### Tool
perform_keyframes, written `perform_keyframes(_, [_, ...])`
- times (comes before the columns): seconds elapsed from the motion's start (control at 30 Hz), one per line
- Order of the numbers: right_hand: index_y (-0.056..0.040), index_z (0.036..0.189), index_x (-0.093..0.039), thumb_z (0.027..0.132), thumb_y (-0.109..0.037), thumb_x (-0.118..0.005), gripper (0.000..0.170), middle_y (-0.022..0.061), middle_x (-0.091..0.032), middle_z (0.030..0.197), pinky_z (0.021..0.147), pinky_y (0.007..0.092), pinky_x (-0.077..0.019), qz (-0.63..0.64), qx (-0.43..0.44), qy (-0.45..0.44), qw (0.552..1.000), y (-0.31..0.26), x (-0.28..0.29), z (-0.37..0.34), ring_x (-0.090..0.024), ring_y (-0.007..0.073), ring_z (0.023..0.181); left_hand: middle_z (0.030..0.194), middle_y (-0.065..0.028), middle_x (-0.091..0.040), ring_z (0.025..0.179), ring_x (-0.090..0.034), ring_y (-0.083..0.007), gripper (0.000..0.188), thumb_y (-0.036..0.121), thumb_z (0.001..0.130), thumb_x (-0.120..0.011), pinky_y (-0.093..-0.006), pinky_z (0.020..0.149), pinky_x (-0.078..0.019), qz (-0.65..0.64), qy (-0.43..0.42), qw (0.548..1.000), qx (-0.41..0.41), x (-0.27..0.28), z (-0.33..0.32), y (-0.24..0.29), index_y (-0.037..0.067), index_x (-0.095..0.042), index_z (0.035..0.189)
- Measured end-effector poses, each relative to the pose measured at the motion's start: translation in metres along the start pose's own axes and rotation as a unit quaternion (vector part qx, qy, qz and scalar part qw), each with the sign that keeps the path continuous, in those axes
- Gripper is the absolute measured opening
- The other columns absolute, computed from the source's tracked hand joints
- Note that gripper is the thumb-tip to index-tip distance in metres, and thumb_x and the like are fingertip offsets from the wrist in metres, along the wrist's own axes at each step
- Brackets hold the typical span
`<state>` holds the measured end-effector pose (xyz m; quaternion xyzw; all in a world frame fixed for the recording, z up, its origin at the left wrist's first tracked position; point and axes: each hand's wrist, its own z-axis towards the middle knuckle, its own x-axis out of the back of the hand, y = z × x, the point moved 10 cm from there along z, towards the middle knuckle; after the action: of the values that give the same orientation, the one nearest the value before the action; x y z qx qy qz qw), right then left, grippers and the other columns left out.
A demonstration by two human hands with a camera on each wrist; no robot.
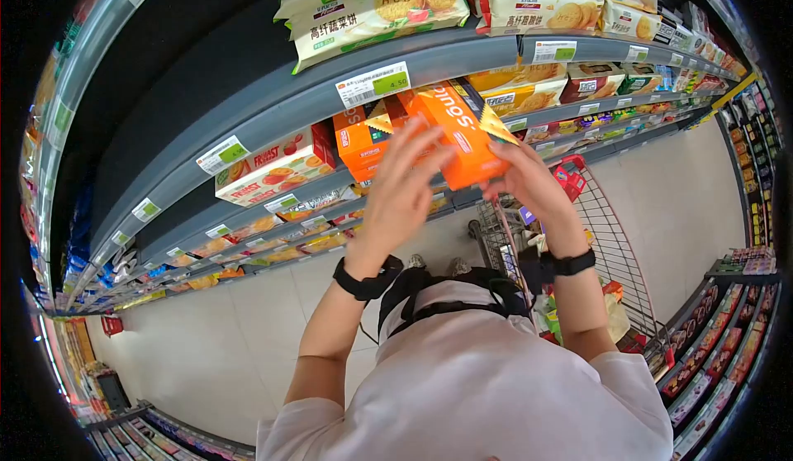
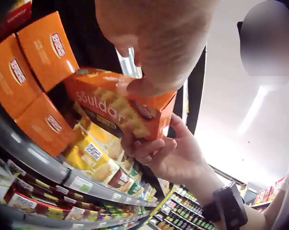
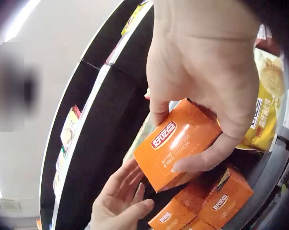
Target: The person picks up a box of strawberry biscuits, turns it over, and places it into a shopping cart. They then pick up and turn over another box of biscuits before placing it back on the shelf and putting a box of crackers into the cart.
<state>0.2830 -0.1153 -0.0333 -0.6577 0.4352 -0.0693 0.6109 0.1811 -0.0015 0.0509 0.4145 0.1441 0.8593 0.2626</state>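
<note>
An orange "Souldar" cracker box [image 1: 467, 143] is tilted in front of the shelf, with my right hand [image 1: 537, 180] gripping its near end. In the right wrist view, the thumb and fingers of that hand [image 3: 206, 81] straddle the end of the box [image 3: 178, 143]. Loosely spread and somewhat blurred, my left hand [image 1: 402, 180] is at the box's left side. Seen from the left wrist, the left fingers overlap the box's upper face [image 2: 120, 103]. More orange boxes [image 1: 361, 143] of the same kind are stacked on the shelf just behind the left hand.
A white and red "Fruast" box [image 1: 277, 170] stands left of the orange stack. Above runs a shelf edge with price tags [image 1: 373, 86] and biscuit packs [image 1: 376, 16]. A shopping cart [image 1: 615, 238] with goods stands at my right. Farther right are more shelves [image 1: 702, 337].
</note>
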Motion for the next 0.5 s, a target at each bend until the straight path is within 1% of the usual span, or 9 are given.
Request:
perform_keyframes(0.13, [-0.0021,0.123,-0.048,0.086,-0.034,-0.064,0.051,0.0072,-0.062,0.094,0.063,0.0292,-0.0554,-0.036,0.017,0.041,0.998,0.007,-0.001,0.046,-0.063,0.0168,0.072,0.133,-0.0149,-0.045,0.131,-0.037,-0.0346,0.045,-0.001,0.082,-0.056,-0.0441,0.105,-0.0328,0.071,0.096,0.99,0.075,0.028,-0.02,-0.051,0.008,-0.053,0.126])
perform_keyframes(0.2, [-0.0032,0.129,-0.044,0.088,-0.037,-0.062,0.056,0.0088,-0.062,0.099,0.062,0.0284,-0.0553,-0.098,0.02,0.06,0.993,0.008,-0.008,0.061,-0.064,0.0154,0.073,0.137,-0.0185,-0.043,0.13,-0.039,-0.0343,0.041,0.017,0.093,-0.053,-0.0407,0.107,-0.0296,0.026,0.161,0.961,0.224,0.038,-0.039,-0.094,0.005,-0.046,0.132])
perform_keyframes(0.23, [-0.0032,0.129,-0.044,0.088,-0.037,-0.062,0.056,0.0088,-0.062,0.099,0.062,0.0284,-0.0553,-0.098,0.021,0.057,0.993,0.009,-0.012,0.067,-0.064,0.0154,0.073,0.137,-0.0185,-0.043,0.13,-0.039,-0.0343,0.041,0.017,0.093,-0.053,-0.0407,0.107,-0.0296,0.028,0.163,0.961,0.223,0.038,-0.042,-0.104,0.005,-0.046,0.132])
perform_keyframes(0.3, [-0.0064,0.138,-0.036,0.084,-0.04,-0.065,0.069,0.0102,-0.062,0.107,0.054,0.0262,-0.0549,-0.205,0.012,0.042,0.978,0.014,-0.018,0.079,-0.067,0.0169,0.07,0.139,-0.0206,-0.04,0.128,-0.039,-0.0325,0.051,0.032,0.098,-0.046,-0.0378,0.106,-0.0295,-0.021,0.116,0.952,0.282,0.024,-0.05,-0.133,0.004,-0.036,0.139])
perform_keyframes(0.33, [-0.01,0.144,-0.029,0.085,-0.044,-0.063,0.076,0.0118,-0.062,0.11,0.048,0.0249,-0.0521,-0.25,0.02,0.041,0.967,0.014,-0.019,0.082,-0.067,0.0154,0.068,0.13,-0.0213,-0.046,0.12,-0.046,-0.0312,0.051,0.029,0.098,-0.045,-0.0355,0.102,-0.0342,-0.088,0.131,0.945,0.286,0.021,-0.047,-0.134,-0.002,-0.033,0.138])
perform_keyframes(0.37, [-0.01,0.144,-0.029,0.085,-0.044,-0.063,0.076,0.0118,-0.062,0.11,0.048,0.0249,-0.0521,-0.249,0.021,0.041,0.967,0.014,-0.018,0.084,-0.067,0.0154,0.068,0.13,-0.0213,-0.046,0.12,-0.046,-0.0312,0.051,0.029,0.098,-0.045,-0.0355,0.102,-0.0342,-0.088,0.13,0.945,0.285,0.02,-0.046,-0.131,-0.002,-0.033,0.138])
perform_keyframes(0.43, [-0.0106,0.147,-0.024,0.085,-0.048,-0.061,0.082,0.0134,-0.062,0.111,0.046,0.0241,-0.0499,-0.273,-0.03,0.04,0.961,0.024,-0.014,0.088,-0.067,0.0156,0.066,0.129,-0.0182,-0.049,0.115,-0.049,-0.0252,0.054,0.032,0.098,-0.046,-0.0321,0.099,-0.0363,-0.179,0.172,0.91,0.333,0.02,-0.052,-0.135,-0.002,-0.034,0.138])
perform_keyframes(0.47, [-0.0102,0.149,-0.016,0.084,-0.053,-0.059,0.088,0.0155,-0.062,0.112,0.045,0.0237,-0.0485,-0.289,-0.035,0.027,0.956,0.026,-0.014,0.091,-0.067,0.0157,0.065,0.129,-0.0182,-0.049,0.115,-0.049,-0.0252,0.054,0.032,0.098,-0.046,-0.0321,0.099,-0.0363,-0.18,0.169,0.91,0.332,0.017,-0.054,-0.141,-0.002,-0.034,0.138])
perform_keyframes(0.5, [-0.0102,0.149,-0.016,0.084,-0.053,-0.059,0.088,0.0155,-0.062,0.112,0.045,0.0237,-0.0485,-0.286,-0.035,0.031,0.957,0.026,-0.012,0.093,-0.067,0.0157,0.065,0.128,-0.0167,-0.05,0.114,-0.049,-0.0233,0.055,0.033,0.097,-0.048,-0.0311,0.098,-0.0371,-0.253,0.183,0.876,0.368,0.009,-0.065,-0.159,-0.002,-0.034,0.138])
